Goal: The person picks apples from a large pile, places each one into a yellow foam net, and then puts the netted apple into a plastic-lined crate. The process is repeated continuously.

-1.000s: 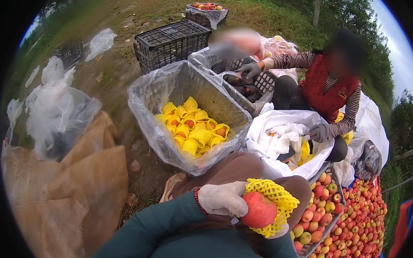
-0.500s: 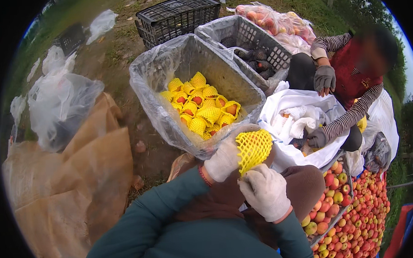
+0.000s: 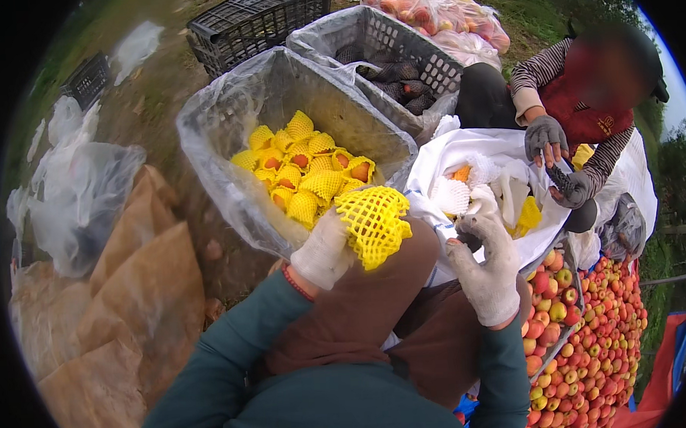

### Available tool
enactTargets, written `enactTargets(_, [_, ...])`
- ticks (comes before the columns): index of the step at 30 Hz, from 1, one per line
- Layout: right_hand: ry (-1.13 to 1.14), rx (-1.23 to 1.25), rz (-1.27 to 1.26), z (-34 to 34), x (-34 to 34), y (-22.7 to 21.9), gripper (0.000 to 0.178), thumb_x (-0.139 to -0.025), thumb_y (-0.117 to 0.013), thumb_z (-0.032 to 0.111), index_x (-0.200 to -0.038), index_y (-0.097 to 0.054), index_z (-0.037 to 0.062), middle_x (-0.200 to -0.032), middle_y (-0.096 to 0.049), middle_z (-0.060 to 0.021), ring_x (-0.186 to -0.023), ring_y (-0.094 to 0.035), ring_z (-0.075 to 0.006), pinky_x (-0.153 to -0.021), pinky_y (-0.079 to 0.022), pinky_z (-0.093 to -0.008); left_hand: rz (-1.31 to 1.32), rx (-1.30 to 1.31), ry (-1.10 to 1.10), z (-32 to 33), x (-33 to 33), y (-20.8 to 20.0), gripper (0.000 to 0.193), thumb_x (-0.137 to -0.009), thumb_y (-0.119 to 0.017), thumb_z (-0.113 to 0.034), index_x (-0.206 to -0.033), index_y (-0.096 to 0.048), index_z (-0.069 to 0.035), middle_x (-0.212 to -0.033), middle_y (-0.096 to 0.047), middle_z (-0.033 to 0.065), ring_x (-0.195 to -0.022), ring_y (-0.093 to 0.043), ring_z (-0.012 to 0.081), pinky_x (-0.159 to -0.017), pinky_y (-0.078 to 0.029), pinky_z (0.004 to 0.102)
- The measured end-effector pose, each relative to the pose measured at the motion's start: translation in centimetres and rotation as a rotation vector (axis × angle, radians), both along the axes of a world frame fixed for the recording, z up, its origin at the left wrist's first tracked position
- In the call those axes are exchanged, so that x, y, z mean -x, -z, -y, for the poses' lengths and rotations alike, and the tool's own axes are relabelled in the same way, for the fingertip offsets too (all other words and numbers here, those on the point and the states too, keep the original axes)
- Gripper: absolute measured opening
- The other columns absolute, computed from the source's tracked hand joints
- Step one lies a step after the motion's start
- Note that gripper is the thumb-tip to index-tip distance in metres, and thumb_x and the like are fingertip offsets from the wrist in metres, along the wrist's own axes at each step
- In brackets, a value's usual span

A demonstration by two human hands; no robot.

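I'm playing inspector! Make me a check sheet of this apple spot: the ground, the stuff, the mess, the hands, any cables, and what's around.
Surface: bare ground, with a brown sheet spread at left.
Job's things: yellow foam net; yellow-netted fruit in a plastic-lined crate; white sack holding foam nets.
Clutter: crumpled clear plastic bags.
Left hand: closed on the yellow foam net.
Right hand: open near the white sack; contact unclear.
Cables: thin line at far right, kind unclear.
Surroundings: gloved co-worker, piled apples, black crate.
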State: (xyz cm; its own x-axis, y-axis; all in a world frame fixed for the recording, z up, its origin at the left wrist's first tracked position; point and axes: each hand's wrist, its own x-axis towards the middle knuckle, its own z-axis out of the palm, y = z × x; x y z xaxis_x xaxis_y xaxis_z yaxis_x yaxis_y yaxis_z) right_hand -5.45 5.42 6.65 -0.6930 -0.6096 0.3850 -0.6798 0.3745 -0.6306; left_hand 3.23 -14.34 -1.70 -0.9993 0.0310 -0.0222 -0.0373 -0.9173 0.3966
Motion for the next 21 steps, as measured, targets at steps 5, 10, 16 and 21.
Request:
enactTargets(5, [-0.219, -0.188, -0.167, 2.3, -0.5, 0.2, 0.044, -0.063, -0.075, 0.014, -0.103, -0.06, 0.0051, -0.118, -0.052, -0.0183, -0.106, -0.054, -0.0338, -0.089, -0.044, -0.0403, 0.06, 0.391, -0.105, -1.2, 0.1, -1.0, 0.047, -0.096, -0.038, -0.033, -0.13, -0.041, -0.001, -0.124, -0.053, 0.0126, -0.111, -0.056, 0.0247, -0.092, -0.048, 0.0359])
enactTargets(10, [-0.193, -0.129, -0.121, 3.0, -0.2, 1.1, 0.042, -0.062, -0.073, 0.013, -0.1, -0.06, 0.0031, -0.115, -0.053, -0.0191, -0.104, -0.055, -0.0341, -0.087, -0.045, -0.0404, 0.13, 0.201, -0.123, -1.9, -0.2, -0.6, 0.047, -0.097, -0.033, -0.035, -0.131, -0.041, -0.003, -0.125, -0.053, 0.0129, -0.111, -0.056, 0.024, -0.092, -0.048, 0.0355])
enactTargets(16, [-0.2, 0.014, -0.086, 2.0, -0.6, 2.0, 0.025, -0.061, -0.071, 0.009, -0.08, -0.056, 0.0026, -0.1, -0.059, -0.0147, -0.091, -0.058, -0.033, -0.077, -0.047, -0.0394, 0.139, 0.276, -0.083, -1.7, -0.2, 0.4, 0.044, -0.095, -0.039, -0.031, -0.128, -0.044, -0.002, -0.123, -0.054, 0.0122, -0.112, -0.054, 0.0238, -0.095, -0.046, 0.0377])
enactTargets(21, [-0.103, -0.093, 0.137, 0.1, -1.2, 3.0, 0.022, -0.063, -0.07, 0.01, -0.071, -0.051, 0.0027, -0.097, -0.061, -0.0134, -0.083, -0.059, -0.0304, -0.069, -0.047, -0.037, 0.189, -0.019, -0.081, -1.6, -0.1, 1.1, 0.041, -0.094, -0.044, -0.026, -0.126, -0.046, -0.001, -0.123, -0.054, 0.0137, -0.11, -0.055, 0.0252, -0.095, -0.045, 0.0406])
